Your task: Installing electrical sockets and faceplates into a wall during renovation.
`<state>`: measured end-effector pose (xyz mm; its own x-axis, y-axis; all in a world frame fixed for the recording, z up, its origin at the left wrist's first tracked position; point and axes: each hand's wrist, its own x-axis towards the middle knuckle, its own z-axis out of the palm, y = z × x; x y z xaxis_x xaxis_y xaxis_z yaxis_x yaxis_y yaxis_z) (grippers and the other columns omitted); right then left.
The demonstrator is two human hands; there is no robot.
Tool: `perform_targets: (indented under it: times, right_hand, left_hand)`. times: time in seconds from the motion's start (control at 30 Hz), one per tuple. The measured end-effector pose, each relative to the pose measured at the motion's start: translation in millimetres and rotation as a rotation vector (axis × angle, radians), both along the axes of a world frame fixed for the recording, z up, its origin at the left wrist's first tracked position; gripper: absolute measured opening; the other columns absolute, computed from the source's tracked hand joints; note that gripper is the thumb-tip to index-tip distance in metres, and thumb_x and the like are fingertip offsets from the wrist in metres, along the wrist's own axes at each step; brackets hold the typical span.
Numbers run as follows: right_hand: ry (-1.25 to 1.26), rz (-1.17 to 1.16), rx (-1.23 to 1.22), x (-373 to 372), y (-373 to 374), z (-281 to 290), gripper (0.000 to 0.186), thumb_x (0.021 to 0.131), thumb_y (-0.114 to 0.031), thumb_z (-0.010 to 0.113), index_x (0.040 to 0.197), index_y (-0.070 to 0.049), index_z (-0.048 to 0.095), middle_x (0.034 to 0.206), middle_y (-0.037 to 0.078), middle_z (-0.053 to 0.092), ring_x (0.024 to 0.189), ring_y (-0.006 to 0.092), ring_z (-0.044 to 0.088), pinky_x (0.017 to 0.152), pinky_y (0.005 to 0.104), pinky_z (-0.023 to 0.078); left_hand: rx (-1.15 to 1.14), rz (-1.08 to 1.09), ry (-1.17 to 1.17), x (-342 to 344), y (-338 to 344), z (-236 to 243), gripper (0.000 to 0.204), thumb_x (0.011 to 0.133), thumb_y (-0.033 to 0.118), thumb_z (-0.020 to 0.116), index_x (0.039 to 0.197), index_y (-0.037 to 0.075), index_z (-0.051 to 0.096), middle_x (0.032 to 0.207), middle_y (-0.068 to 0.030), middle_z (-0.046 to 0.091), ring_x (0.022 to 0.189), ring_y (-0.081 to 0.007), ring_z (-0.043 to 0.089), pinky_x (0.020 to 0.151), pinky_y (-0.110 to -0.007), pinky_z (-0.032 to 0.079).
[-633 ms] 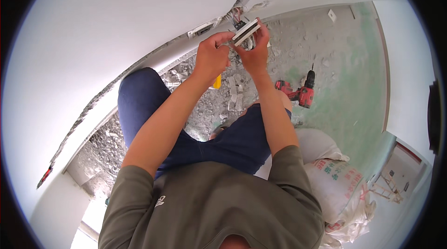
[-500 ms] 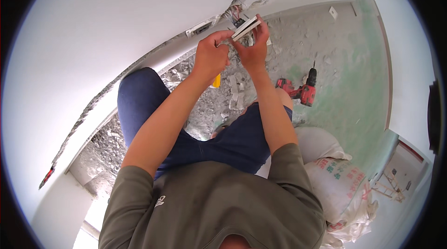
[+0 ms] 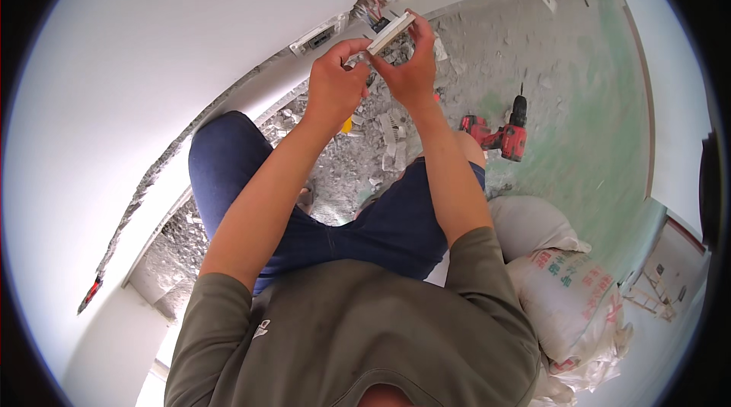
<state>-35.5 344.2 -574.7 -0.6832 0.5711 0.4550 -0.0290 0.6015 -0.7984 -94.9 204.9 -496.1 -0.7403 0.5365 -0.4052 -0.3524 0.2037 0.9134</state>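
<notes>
A white wall socket plate (image 3: 391,33) is held edge-on between both hands, close to the white wall. My left hand (image 3: 333,86) grips its lower left end with fingers curled. My right hand (image 3: 415,72) holds its right side from below. Coloured wires (image 3: 371,12) come out of a hole in the wall just above the plate and reach its back. Another white socket (image 3: 317,35) sits mounted in the wall to the left.
A red cordless drill (image 3: 506,133) lies on the rubble-strewn concrete floor (image 3: 563,87) to the right. A small yellow object (image 3: 347,126) lies below my hands. Filled white sacks (image 3: 567,285) are stacked at lower right. My knees in blue shorts (image 3: 228,171) sit below.
Both hands with the plate have shifted slightly up and toward the wall hole; the grip is the same.
</notes>
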Motion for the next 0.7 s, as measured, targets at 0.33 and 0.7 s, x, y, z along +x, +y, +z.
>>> perform_targets:
  times: [0.33,0.7]
  right_hand:
    - [0.023,-0.040,0.072,1,-6,-6,0.097,0.062,-0.022,0.089,0.140,-0.002,0.035,0.135,0.018,0.049,0.123,0.0351,0.051,0.101,0.0399,0.043]
    - [0.066,-0.014,0.050,3,-3,-7,0.098,0.061,-0.022,0.090,0.139,-0.001,0.035,0.138,0.017,0.047,0.124,0.0343,0.051,0.104,0.0396,0.043]
  left_hand:
    - [0.019,0.053,0.232,2,4,-15,0.032,0.082,0.011,0.073,0.109,-0.003,0.064,0.090,-0.0070,0.069,0.054,-0.0083,0.056,0.048,-0.024,0.045]
    - [-0.064,0.021,0.325,2,4,-17,0.035,0.080,0.014,0.076,0.109,-0.001,0.064,0.087,-0.0068,0.070,0.054,-0.0097,0.057,0.050,-0.026,0.047]
